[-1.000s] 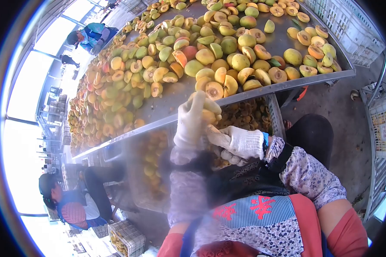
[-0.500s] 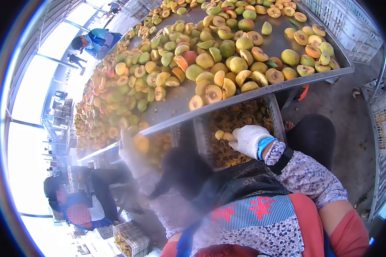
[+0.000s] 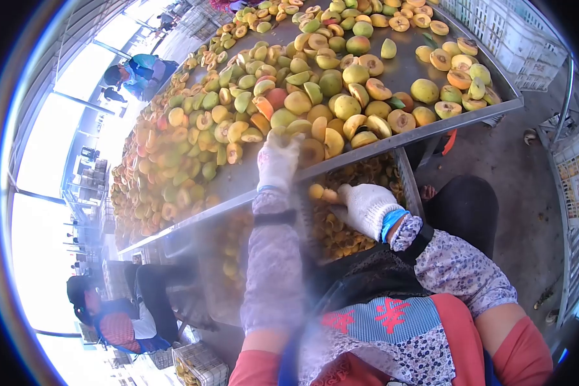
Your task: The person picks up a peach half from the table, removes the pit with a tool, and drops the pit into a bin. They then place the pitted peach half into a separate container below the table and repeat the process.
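My left hand [image 3: 278, 162], in a white glove, reaches over the near edge of the metal table [image 3: 392, 132]. Its fingers are apart, touching or close to cut fruit; a halved fruit [image 3: 311, 153] lies just right of them. My right hand [image 3: 368, 209], gloved too, is closed on a small yellowish thing [image 3: 323, 193] with a rounded end, which I cannot make out. That hand is above a crate of small brownish-yellow pieces [image 3: 344, 240] below the table edge. Halved and whole green-yellow fruit [image 3: 356, 74] is heaped across the table.
Another container of pieces [image 3: 233, 241] is lower left, blurred. A seated person [image 3: 119, 321] is at the left, another person [image 3: 138, 74] beyond the table. White crates [image 3: 511, 38] are stacked upper right. A metal rack [image 3: 569, 193] stands at the right.
My left hand has moved up and right from beside the lower-left container onto the table, and the yellow fruit at it is gone. My right hand has stayed nearly in place.
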Available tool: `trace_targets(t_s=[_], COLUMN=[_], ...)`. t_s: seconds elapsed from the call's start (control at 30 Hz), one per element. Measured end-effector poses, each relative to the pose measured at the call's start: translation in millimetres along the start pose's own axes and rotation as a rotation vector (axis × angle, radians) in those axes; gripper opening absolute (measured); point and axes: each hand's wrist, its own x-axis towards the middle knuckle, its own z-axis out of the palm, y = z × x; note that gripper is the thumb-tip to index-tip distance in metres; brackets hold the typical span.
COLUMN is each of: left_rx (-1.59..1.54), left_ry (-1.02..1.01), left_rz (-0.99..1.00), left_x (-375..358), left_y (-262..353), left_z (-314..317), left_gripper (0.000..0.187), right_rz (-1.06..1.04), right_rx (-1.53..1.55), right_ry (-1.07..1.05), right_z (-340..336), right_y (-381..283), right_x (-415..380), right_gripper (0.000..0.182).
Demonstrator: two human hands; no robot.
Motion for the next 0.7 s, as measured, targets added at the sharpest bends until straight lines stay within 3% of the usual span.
trace_targets(t_s=[0.07,0.13,0.27,0.3,0.33,0.4,0.43,0.57,0.6,0.63,0.67,0.7], left_rx=[-0.119,-0.573,-0.946,-0.9,-0.902,-1.561,-1.675,-1.777,-1.782,-1.676,-1.559,-1.381], left_ry=[0.009,-0.134,0.072,0.121,0.126,-0.066,-0.151,-0.107,-0.108,-0.162,-0.211,-0.128], left_rz=[-0.008,-0.125,-0.12,0.062,0.061,-0.28,-0.229,-0.433,-0.434,-0.236,-0.043,-0.234], left_x=[4.7,-1.1,-21.3,-23.4,-27.4,-36.0,-37.4,-60.6,-65.8,-72.1,-75.1,-77.2], left_y=[-16.4,-17.6,-2.2,-13.6,-19.3,-19.6,-29.7,-1.2,-5.7,-12.5,-8.7,2.1], left_z=[1.8,-7.0,-39.9,-38.4,-39.5,-47.4,-45.6,-51.0,-50.5,-49.2,-51.4,-56.8], left_gripper=[0.045,0.041,0.041,0.04,0.04,0.035,0.034,0.034,0.034,0.034,0.034,0.033], right_rz=[-0.157,-0.203,-0.206,-0.19,-0.175,-0.222,-0.263,-0.311,-0.178,-0.036,-0.035,0.068], right_rx=[0.058,0.091,0.033,0.124,0.213,0.337,0.462,0.696,0.898,1.091,1.087,1.156], right_ry=[0.044,0.097,-0.037,-0.02,-0.002,0.044,0.088,0.127,-0.069,-0.269,-0.269,-0.377], right_z=[-8.6,-8.3,-21.2,-13.6,-7.3,3.4,9.5,25.6,14.6,5.6,-0.2,-4.9], right_y=[-3.8,-4.8,-10.0,-8.0,-6.7,-7.8,-8.3,-11.6,-16.1,-18.9,-18.9,-17.9], right_x=[-6.4,-6.4,-9.6,-6.4,-2.9,-1.4,-0.9,5.0,0.5,-2.8,-3.5,-4.0], right_gripper=[0.039,0.039,0.031,0.033,0.034,0.036,0.038,0.038,0.041,0.045,0.045,0.046])
